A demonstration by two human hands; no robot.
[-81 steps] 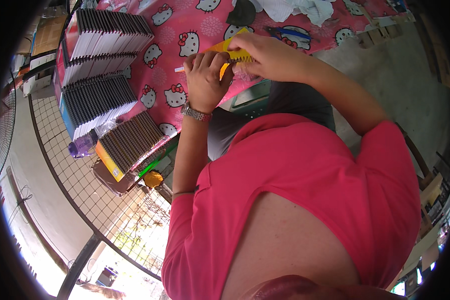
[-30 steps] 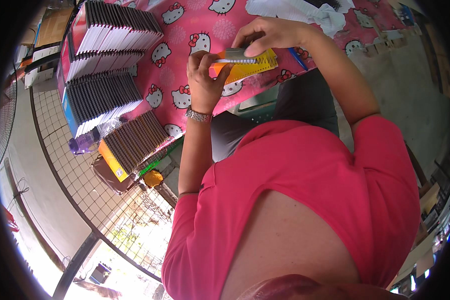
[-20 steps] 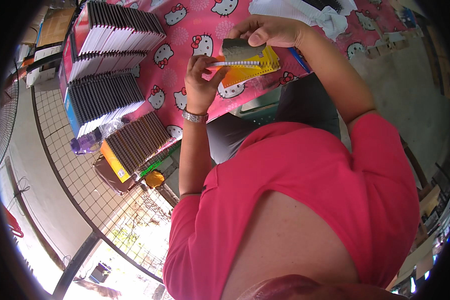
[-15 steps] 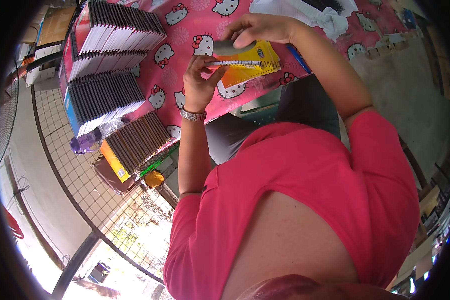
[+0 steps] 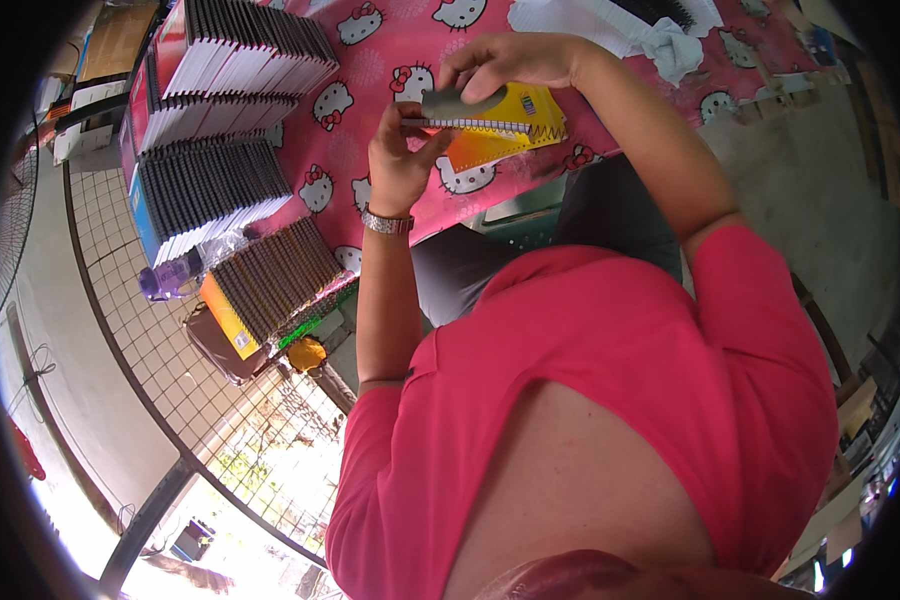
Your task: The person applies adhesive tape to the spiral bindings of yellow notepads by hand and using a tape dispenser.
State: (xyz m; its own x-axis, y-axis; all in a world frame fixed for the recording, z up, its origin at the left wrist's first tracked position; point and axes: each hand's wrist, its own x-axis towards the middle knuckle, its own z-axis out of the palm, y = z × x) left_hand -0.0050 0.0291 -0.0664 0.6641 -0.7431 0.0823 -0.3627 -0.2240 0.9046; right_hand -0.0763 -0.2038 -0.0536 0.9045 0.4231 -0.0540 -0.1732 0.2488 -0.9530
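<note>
My left hand point(image 5: 398, 160) grips the left end of a small notebook point(image 5: 470, 126) held on edge, its thumb below and fingers above. A wire coil point(image 5: 545, 132) runs along the notebook's spine and sticks out past its right end. Above the spine, my right hand point(image 5: 505, 72) is closed on a flat dark grey piece point(image 5: 460, 104) with a rounded end; its exact kind is unclear. This piece lies close along the row of holes. Beneath both, yellow-orange punched covers point(image 5: 530, 110) rest on the pink cartoon-print tablecloth point(image 5: 370, 70).
Stacks of black spiral-bound notebooks point(image 5: 210, 195) stand along the table's left side, with a yellow-covered stack point(image 5: 270, 285) nearest me. A purple bottle point(image 5: 170, 280) lies beside them. A blue pen point(image 5: 598, 120), white papers point(image 5: 570, 22) and a crumpled cloth point(image 5: 673, 50) are on the right.
The grey piece in my right hand has come down slightly and left, closer to the notebook's spine. My left hand keeps its grip.
</note>
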